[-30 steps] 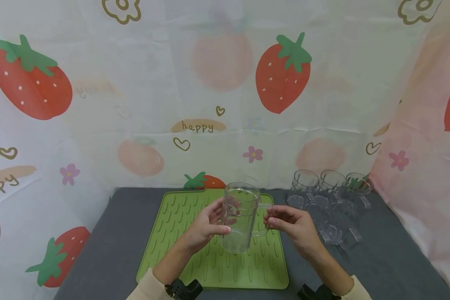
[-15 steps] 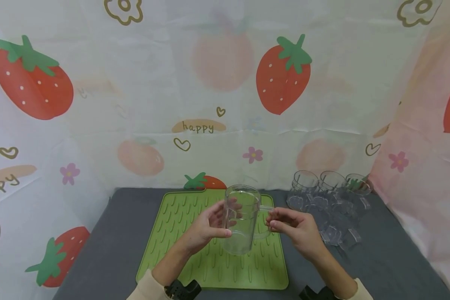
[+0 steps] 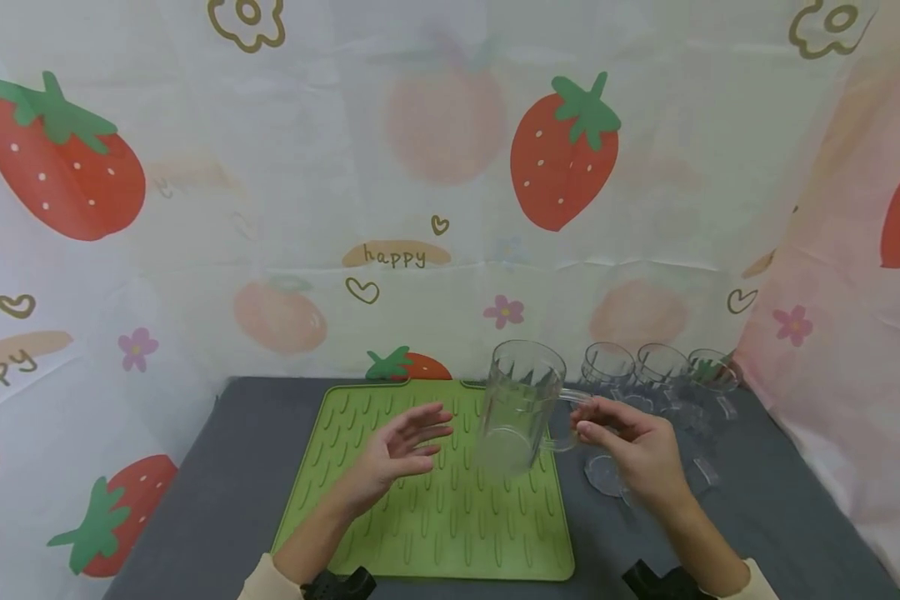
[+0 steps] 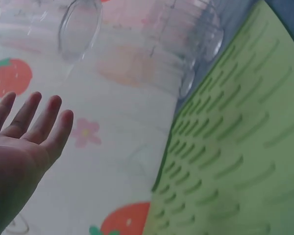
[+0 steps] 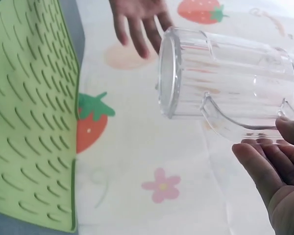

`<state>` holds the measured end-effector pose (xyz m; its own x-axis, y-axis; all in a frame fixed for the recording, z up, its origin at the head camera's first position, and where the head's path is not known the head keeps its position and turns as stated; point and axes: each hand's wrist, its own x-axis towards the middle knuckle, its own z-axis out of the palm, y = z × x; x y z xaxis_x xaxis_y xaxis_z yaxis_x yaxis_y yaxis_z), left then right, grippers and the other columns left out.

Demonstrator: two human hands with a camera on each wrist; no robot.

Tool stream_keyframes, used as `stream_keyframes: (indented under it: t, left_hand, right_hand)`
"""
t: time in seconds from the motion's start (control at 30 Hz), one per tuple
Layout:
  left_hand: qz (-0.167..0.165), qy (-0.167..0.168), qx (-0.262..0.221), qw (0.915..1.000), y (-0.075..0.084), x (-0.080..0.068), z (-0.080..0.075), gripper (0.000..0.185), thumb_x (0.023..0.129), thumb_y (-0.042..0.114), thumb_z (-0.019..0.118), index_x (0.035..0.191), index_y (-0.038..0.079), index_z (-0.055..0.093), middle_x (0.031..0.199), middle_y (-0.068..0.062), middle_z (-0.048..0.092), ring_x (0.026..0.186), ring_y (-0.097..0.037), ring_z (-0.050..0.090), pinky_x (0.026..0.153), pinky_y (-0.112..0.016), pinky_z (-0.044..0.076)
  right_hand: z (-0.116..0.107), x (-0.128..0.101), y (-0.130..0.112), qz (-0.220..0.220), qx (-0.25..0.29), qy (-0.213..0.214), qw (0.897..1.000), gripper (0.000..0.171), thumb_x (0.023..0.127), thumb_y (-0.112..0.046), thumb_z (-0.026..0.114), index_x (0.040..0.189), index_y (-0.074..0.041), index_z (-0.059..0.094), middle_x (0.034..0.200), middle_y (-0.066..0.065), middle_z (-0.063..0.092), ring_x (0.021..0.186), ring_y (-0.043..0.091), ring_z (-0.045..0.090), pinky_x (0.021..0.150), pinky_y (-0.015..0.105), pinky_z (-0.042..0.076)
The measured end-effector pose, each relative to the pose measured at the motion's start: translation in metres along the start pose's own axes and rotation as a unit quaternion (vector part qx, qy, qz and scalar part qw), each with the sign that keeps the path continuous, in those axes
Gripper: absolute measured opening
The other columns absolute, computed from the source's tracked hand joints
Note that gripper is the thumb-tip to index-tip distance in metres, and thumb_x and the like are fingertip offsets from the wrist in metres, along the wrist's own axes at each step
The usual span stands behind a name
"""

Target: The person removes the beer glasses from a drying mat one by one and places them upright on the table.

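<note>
A clear mug (image 3: 521, 408) hangs in the air above the right part of the green mat (image 3: 420, 533), its base tilted toward the left. My right hand (image 3: 641, 450) grips the mug by its handle; in the right wrist view the thumb and fingers close round that handle (image 5: 245, 128). My left hand (image 3: 393, 458) is off to the mug's left, fingers spread loosely, with a gap between them. The left wrist view shows this hand (image 4: 27, 142) palm up and holding nothing, the mug's base (image 4: 81, 29) beyond its fingertips.
Several more clear mugs (image 3: 663, 367) stand at the back right of the grey tabletop (image 3: 210, 500), partly behind the held mug and right hand. A strawberry-print cloth (image 3: 300, 200) hangs behind and along both sides of the table.
My left hand has let go of the mug and drawn back to the left. The right hand has carried the mug up and to the right, tilting it.
</note>
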<state>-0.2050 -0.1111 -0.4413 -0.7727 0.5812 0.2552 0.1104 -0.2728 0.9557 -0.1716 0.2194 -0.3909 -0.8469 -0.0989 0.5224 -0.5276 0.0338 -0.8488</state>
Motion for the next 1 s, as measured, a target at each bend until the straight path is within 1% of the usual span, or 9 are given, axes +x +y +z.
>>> stream_keyframes:
  t: [0.1,0.17,0.33,0.53,0.67,0.73,0.8,0.93,1.0]
  left_hand:
    - [0.000,0.023,0.027,0.9993,0.000,-0.012,-0.010,0.064,0.093,0.001,0.062,0.149,0.000,0.031,0.142,0.010,0.051,0.132,-0.009,0.050,0.105,-0.022,0.045]
    - [-0.001,0.042,0.055,0.9976,0.000,-0.021,-0.017,0.065,0.092,0.000,0.062,0.149,-0.003,0.030,0.141,0.012,0.051,0.132,-0.006,0.050,0.104,-0.020,0.045]
    - [-0.012,0.085,0.124,0.9886,0.000,-0.046,-0.036,0.067,0.092,0.001,0.063,0.149,-0.004,0.029,0.142,0.016,0.046,0.132,0.000,0.046,0.104,-0.017,0.042]
    - [-0.037,0.145,0.177,0.9727,-0.004,-0.082,-0.061,0.066,0.092,0.003,0.064,0.149,-0.002,0.031,0.139,0.024,0.047,0.129,0.007,0.046,0.102,-0.014,0.042]
    - [-0.059,0.188,0.219,0.9558,-0.004,-0.105,-0.072,0.065,0.092,0.004,0.065,0.148,-0.002,0.033,0.136,0.027,0.047,0.124,0.013,0.046,0.099,-0.011,0.042]
    - [-0.081,0.209,0.244,0.9434,-0.004,-0.114,-0.075,0.065,0.091,0.008,0.067,0.148,0.002,0.036,0.138,0.022,0.046,0.122,0.016,0.045,0.098,-0.012,0.043]
    - [-0.101,0.225,0.269,0.9312,-0.002,-0.120,-0.077,0.065,0.091,0.012,0.069,0.148,0.004,0.037,0.143,0.010,0.046,0.120,0.019,0.042,0.100,-0.017,0.045]
    - [-0.130,0.234,0.311,0.9117,-0.002,-0.129,-0.082,0.069,0.089,0.013,0.071,0.148,0.004,0.037,0.150,-0.018,0.041,0.115,0.024,0.037,0.102,-0.023,0.046]
    - [-0.135,0.233,0.333,0.9038,-0.003,-0.134,-0.084,0.071,0.087,0.013,0.072,0.147,0.003,0.037,0.150,-0.022,0.040,0.114,0.025,0.035,0.102,-0.025,0.046]
  right_hand:
    - [-0.009,0.001,-0.003,0.005,-0.005,0.033,0.999,0.023,0.086,0.013,0.063,0.107,0.022,0.060,0.093,-0.005,0.074,0.084,0.007,0.073,0.071,0.024,0.059]
    - [-0.015,0.002,-0.005,0.021,-0.022,0.060,0.998,0.021,0.087,0.011,0.064,0.107,0.018,0.062,0.092,-0.006,0.075,0.083,0.007,0.073,0.071,0.023,0.059]
    - [-0.029,0.004,-0.009,0.044,-0.033,0.121,0.991,0.019,0.086,0.010,0.066,0.105,0.015,0.065,0.089,-0.005,0.075,0.081,0.007,0.073,0.071,0.022,0.059]
    - [-0.045,0.005,-0.010,0.024,-0.011,0.169,0.985,0.022,0.083,0.017,0.064,0.104,0.024,0.061,0.087,0.000,0.075,0.077,0.010,0.073,0.069,0.022,0.059]
    - [-0.056,0.005,-0.011,0.031,0.008,0.200,0.979,0.023,0.082,0.018,0.065,0.104,0.024,0.061,0.086,0.002,0.075,0.075,0.011,0.074,0.068,0.022,0.059]
    - [-0.062,0.004,-0.012,0.034,0.020,0.217,0.975,0.021,0.082,0.018,0.065,0.102,0.022,0.062,0.084,0.004,0.075,0.074,0.012,0.074,0.068,0.022,0.059]
    - [-0.069,0.003,-0.012,0.032,0.024,0.233,0.972,0.017,0.082,0.018,0.065,0.099,0.019,0.065,0.083,0.004,0.075,0.073,0.012,0.074,0.067,0.021,0.059]
    - [-0.082,-0.001,-0.011,0.005,0.041,0.251,0.967,0.015,0.081,0.022,0.063,0.094,0.015,0.067,0.082,0.006,0.075,0.072,0.013,0.074,0.066,0.022,0.058]
    - [-0.087,-0.003,-0.010,-0.014,0.054,0.254,0.965,0.016,0.081,0.024,0.061,0.093,0.015,0.067,0.082,0.007,0.075,0.072,0.014,0.074,0.065,0.023,0.058]
